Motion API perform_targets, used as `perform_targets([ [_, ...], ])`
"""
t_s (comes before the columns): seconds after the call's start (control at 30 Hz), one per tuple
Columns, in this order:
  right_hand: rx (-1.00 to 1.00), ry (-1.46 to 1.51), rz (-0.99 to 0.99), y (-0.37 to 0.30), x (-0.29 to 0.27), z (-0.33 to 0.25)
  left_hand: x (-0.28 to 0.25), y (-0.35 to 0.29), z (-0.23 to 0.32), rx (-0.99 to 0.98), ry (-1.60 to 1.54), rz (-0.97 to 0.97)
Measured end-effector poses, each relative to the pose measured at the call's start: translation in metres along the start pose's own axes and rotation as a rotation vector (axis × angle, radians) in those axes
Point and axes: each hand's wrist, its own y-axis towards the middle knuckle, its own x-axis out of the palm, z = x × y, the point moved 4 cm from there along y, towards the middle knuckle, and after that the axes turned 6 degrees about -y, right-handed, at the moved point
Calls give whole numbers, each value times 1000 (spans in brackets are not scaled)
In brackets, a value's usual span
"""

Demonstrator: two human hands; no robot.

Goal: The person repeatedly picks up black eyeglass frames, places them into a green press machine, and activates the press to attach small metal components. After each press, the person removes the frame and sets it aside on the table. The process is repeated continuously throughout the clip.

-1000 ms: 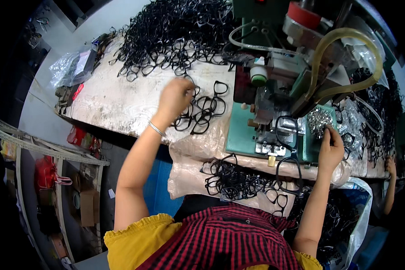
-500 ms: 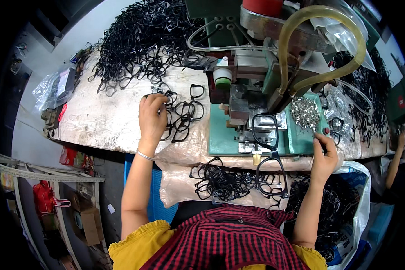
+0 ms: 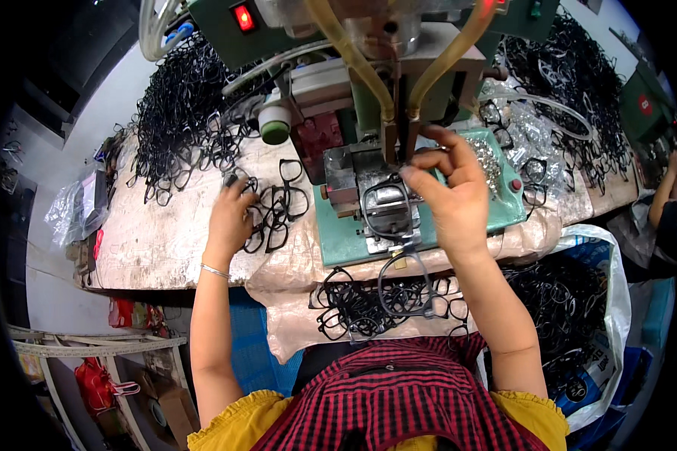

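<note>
My right hand (image 3: 453,197) is at the bench machine (image 3: 368,180), thumb and fingers drawn together by its two upright copper-coloured tips (image 3: 400,143). Whatever they pinch is too small to make out. A black eyeglass frame (image 3: 364,218) rests on the metal fixture below these fingertips, one rim on it and the other hanging over the front edge. To the left, my left hand (image 3: 229,219) reaches over the table, fingers slightly apart and a little blurred. They touch the edge of a small group of black eyeglass frames (image 3: 278,207); no frame is visibly lifted.
A tray (image 3: 513,203) with small metal pieces sits right of the fixture. Heaps of black frames (image 3: 169,113) cover the table's back. More frames (image 3: 361,304) lie on the plastic-covered ledge before me. A white sack (image 3: 613,301) of frames stands at right. A co-worker's arm (image 3: 666,188) shows far right.
My right hand has gone from the tray's front corner leftward to the machine's tips. The eyeglass frame now sits farther back, against the fixture. My left hand stays by the loose frames, its fingers less curled.
</note>
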Motion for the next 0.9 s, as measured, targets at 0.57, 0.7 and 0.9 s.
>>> perform_targets([
  [0.57, -4, -931, -37, -24, -103, 49, -85, -8, 209, 627, -551, 436],
  [0.7, -81, -802, 106, -12, -110, 36, -67, 9, 240, 687, -524, 381],
  [0.9, -54, -860, 127, -20, -134, 38, -78, 14, 246, 649, -525, 293],
])
